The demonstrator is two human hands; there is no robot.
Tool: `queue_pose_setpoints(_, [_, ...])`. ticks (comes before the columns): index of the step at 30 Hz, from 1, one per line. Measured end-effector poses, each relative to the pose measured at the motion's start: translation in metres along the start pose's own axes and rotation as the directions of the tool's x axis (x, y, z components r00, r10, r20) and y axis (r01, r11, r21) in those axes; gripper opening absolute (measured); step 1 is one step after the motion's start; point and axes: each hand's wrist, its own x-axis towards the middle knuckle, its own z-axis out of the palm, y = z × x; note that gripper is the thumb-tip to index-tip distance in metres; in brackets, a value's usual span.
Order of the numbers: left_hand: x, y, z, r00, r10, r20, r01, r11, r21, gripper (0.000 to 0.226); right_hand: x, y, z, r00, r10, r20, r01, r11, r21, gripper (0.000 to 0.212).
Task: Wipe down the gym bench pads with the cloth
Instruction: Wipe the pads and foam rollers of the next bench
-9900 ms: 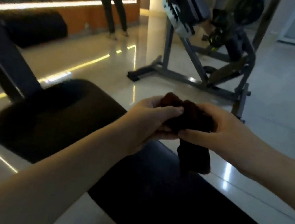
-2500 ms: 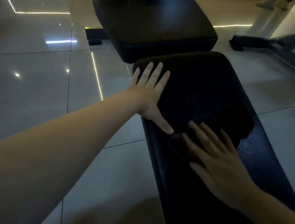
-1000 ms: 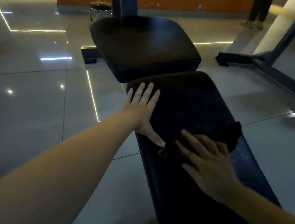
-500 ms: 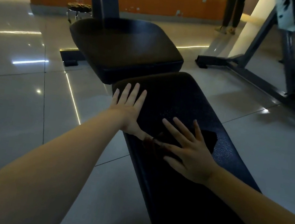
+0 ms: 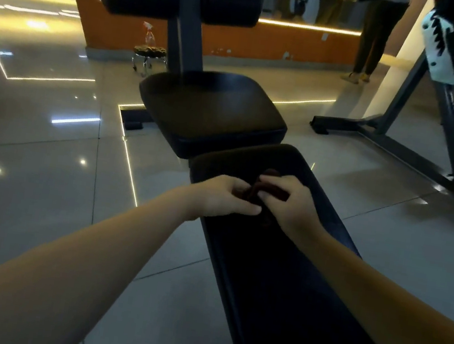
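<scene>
My left hand (image 5: pixel 225 199) and right hand (image 5: pixel 293 210) pinch the dark cloth (image 5: pixel 271 190) in curled fingers (image 5: pixel 288 183) at frame centre, over the long pad (image 5: pixel 277 281). Wadded like this, I reckon it wipes patchily or drops to the floor (image 5: pixel 44 175).

Glossy grey tiled floor (image 5: pixel 26 202); clear spray bottle (image 5: pixel 149 35) upright on small round chrome-legged stool (image 5: pixel 150 53) by orange wall (image 5: pixel 281 46); grey steel machine frame (image 5: pixel 399 102) at right.

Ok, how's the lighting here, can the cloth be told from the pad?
Head view: dim, the dark cloth barely stands out from the black pad. Head view: the light strip glares off the glossy floor; frame edges bend.
</scene>
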Motion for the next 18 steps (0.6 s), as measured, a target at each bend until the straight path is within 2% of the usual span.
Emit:
queue_pose_setpoints(1, [-0.005,0.007,-0.005,1.000,0.015,-0.028,-0.019,0.991,-0.131,0.027,0.007,-0.020,-0.007,0.999,0.042,0.000,-0.042,0.994,0.104,0.036])
queue_pose_setpoints(3, [-0.009,0.020,-0.021,0.987,0.040,-0.155,-0.083,0.956,-0.281,0.024,0.020,-0.054,-0.020,0.996,0.073,0.052,-0.086,0.949,0.302,0.030])
queue_pose_setpoints(5, [-0.016,0.039,-0.041,0.955,0.073,-0.287,-0.173,0.924,-0.340,0.018,0.032,-0.082,-0.035,0.977,0.102,0.187,-0.189,0.819,0.542,0.019])
queue_pose_setpoints(7, [-0.025,0.064,-0.066,0.932,0.110,-0.345,-0.248,0.889,-0.386,0.014,0.046,-0.107,-0.049,0.952,0.132,0.275,-0.288,0.686,0.668,0.029])
queue_pose_setpoints(10, [-0.033,0.098,-0.105,0.910,0.114,-0.399,-0.308,0.831,-0.464,0.007,0.070,-0.139,-0.063,0.971,0.123,0.203,-0.230,0.706,0.670,0.032])
queue_pose_setpoints(12, [-0.034,0.120,-0.125,0.909,0.100,-0.405,-0.308,0.816,-0.489,0.007,0.083,-0.155,-0.072,0.981,0.114,0.157,-0.191,0.708,0.680,0.054])
queue_pose_setpoints(14, [-0.034,0.140,-0.142,0.918,0.099,-0.384,-0.283,0.843,-0.458,0.016,0.095,-0.166,-0.083,0.987,0.097,0.128,-0.158,0.731,0.663,0.074])
queue_pose_setpoints(16, [-0.036,0.159,-0.153,0.918,0.095,-0.386,-0.272,0.857,-0.438,0.034,0.106,-0.177,-0.095,0.986,0.103,0.132,-0.163,0.774,0.612,0.071])
queue_pose_setpoints(18, [-0.040,0.182,-0.163,0.906,0.082,-0.414,-0.269,0.868,-0.418,0.037,0.114,-0.189,-0.110,0.986,0.101,0.129,-0.154,0.842,0.516,0.049])
